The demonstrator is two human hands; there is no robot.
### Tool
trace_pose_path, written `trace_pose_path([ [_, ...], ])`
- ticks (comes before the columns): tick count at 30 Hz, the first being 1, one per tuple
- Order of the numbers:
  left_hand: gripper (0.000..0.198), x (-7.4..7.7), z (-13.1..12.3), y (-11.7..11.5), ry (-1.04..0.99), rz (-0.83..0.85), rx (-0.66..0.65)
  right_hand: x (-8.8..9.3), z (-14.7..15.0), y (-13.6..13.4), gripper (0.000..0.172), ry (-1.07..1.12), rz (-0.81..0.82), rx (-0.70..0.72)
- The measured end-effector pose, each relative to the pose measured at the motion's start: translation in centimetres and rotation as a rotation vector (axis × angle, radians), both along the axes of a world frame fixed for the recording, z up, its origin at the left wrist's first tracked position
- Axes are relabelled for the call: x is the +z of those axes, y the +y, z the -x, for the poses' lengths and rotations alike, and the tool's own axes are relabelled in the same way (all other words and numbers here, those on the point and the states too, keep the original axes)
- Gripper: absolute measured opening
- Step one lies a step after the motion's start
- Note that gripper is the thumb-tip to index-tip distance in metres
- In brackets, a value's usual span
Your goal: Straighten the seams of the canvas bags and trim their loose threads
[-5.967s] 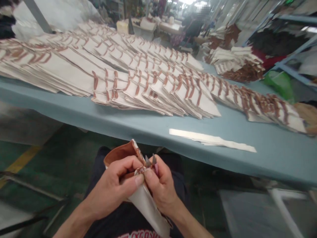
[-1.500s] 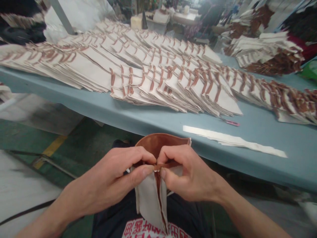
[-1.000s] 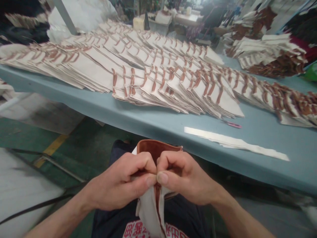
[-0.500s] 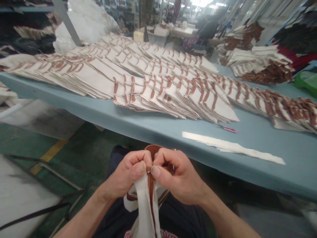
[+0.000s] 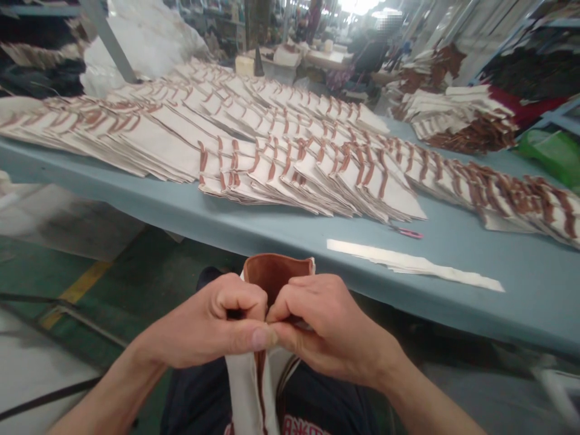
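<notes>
A white boot upper with brown lining [image 5: 274,270] stands over my lap, its rounded opening facing up and away from me. My left hand [image 5: 212,320] pinches its seam from the left, thumb laid across the edge. From the other side my right hand [image 5: 326,323] grips the same seam, fingertips meeting those of the left. Below the hands the white panels hang down with a dark brown line between them. The exact spot between the fingertips is hidden.
The blue table [image 5: 181,220] carries overlapping rows of white pieces with brown edges [image 5: 290,163]. Near its front edge lie white strips [image 5: 408,266] and small pink-handled snips [image 5: 408,232]. A green container [image 5: 550,154] and a stacked pile [image 5: 457,118] are at the right.
Both hands have turned inward, and the left thumb now lies flat across the seam. More of the brown lining shows above the hands. The view has shifted slightly.
</notes>
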State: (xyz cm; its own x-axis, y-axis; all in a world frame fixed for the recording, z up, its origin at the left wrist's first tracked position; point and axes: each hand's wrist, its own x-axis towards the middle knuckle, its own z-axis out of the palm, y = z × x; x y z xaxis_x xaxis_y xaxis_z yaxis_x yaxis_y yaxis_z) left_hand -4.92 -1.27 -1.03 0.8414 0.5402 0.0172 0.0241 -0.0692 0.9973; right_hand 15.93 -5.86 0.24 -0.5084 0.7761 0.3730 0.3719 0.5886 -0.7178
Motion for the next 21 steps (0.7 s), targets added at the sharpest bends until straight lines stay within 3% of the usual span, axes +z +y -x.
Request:
trace_pose_path([
  [4, 0.066, -1.0, 1.2, -0.2, -0.1, -0.007, 0.064, -0.6, -1.7, 1.3, 0.042, -0.047, 0.106, -0.003],
  [8, 0.058, -1.1, 3.2, 0.1, -0.012, -0.181, 0.171, -1.4, -3.8, 1.8, 0.05, -0.045, 0.189, 0.014],
  [12, 0.045, -0.7, 4.1, 0.9, 0.092, -0.359, 0.253, -0.4, -4.4, 1.1, 0.049, 0.025, 0.202, 0.027],
  [17, 0.013, 0.8, 2.1, 0.8, 0.115, -0.493, 0.234, 1.6, -3.8, 0.7, 0.043, -0.047, 0.147, 0.015],
  [21, 0.006, 1.6, -0.5, 0.5, 0.032, -0.575, 0.185, 2.2, -3.4, 0.6, 0.034, -0.058, 0.131, 0.039],
])
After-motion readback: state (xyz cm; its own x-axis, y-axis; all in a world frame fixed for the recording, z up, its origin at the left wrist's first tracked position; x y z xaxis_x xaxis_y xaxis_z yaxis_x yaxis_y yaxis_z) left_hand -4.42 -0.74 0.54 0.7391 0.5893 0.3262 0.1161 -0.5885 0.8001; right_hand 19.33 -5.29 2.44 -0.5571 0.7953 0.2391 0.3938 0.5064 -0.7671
